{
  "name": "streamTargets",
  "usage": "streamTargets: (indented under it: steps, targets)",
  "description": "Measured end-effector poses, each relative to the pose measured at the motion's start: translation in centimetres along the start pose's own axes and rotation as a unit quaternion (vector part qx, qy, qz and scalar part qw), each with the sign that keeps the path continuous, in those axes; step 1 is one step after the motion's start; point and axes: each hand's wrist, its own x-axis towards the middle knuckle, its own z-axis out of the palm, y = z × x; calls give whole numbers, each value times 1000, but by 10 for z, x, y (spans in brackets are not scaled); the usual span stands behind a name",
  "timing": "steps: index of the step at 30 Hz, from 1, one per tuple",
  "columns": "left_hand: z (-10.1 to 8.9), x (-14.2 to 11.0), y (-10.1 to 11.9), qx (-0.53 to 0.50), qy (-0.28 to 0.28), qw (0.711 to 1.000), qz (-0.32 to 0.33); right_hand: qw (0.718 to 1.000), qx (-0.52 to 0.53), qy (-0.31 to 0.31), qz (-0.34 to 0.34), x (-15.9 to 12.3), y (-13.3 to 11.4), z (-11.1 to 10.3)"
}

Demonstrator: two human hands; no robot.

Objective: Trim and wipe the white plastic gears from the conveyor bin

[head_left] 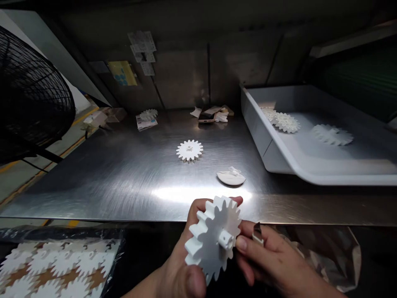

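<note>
A white plastic gear with a short hub at its centre is tilted up in front of the table's near edge. My left hand is closed around its rim, thumb at the lower side and fingers behind. Close to the gear's right side, my right hand grips a small cutter knife; its short dark blade points up and most of its handle is hidden by the fingers. The right thumb tip is beside the hub. Beyond my hands, another white gear lies flat on the metal table.
A grey tub on the right holds several gears. A pale oval pad lies near the table front. At lower left are packed gears. A black fan stands left; a phone lies at the back.
</note>
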Motion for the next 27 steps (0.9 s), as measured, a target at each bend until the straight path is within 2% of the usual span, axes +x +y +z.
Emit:
streamTargets:
  steps: [1, 3, 5, 7, 10, 12, 14, 19, 27]
  targets:
    - [-1, 0, -2, -6, 7, 1000, 13, 999, -35, 2, -8, -1, -1, -1]
    - [-4, -2, -4, 25, 62, 997, 35, 988, -143, 35, -35, -5, -6, -6]
    - [-7, -4, -4, 97, 125, 986, 59, 954, -272, 96, -84, -11, -12, -12]
    - [-8, -6, -4, 171, 148, 971, 73, 892, -397, 142, -163, -17, -19, -16]
    - [-4, -6, -4, 211, 141, 963, 88, 784, -535, 159, -271, -17, -29, -13]
    - [1, -4, -3, 215, 131, 964, 88, 735, -586, 162, -301, -13, -34, -9]
    - [6, -2, -2, 207, 126, 967, 84, 705, -616, 164, -309, -8, -37, -6]
    - [9, 1, -1, 194, 127, 970, 71, 674, -654, 147, -311, -3, -42, -6]
    - [4, -4, -6, 210, 124, 968, 55, 682, -660, 124, -290, -6, -41, -9]
